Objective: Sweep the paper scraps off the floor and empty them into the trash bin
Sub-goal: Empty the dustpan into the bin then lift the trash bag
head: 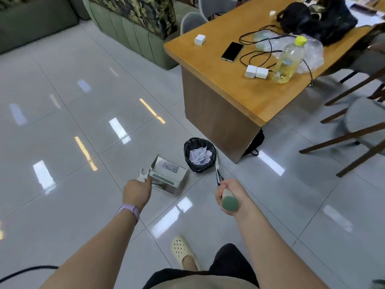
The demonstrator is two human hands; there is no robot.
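- We see a small black trash bin point(199, 165) standing on the shiny tiled floor point(83, 111), near the corner of a wooden table point(218, 80).
- The bin has a black bag in it, and inside lies a heap of white paper scraps point(199, 156).
- We cannot see any scraps on the tiles around the bin.
- Our left hand point(137, 189) is closed tight around the handle of a metal dustpan point(169, 174), which is just beside the bin on its left.
- The pan looks empty, but it is blurry, so we are not sure.
- There is a green and white label on the dustpan, but the writing is too blurry to read.
- Our right hand point(228, 195) is closed around the green-tipped handle of a broom point(218, 174), and the broom's far end is right by the bin's right side.
- On the table stands a clear bottle point(288, 61) with a yellow cap, with a little yellowish liquid at the bottom.
- Its label is too small to read.
- A black phone point(232, 51) lies flat on the table too.
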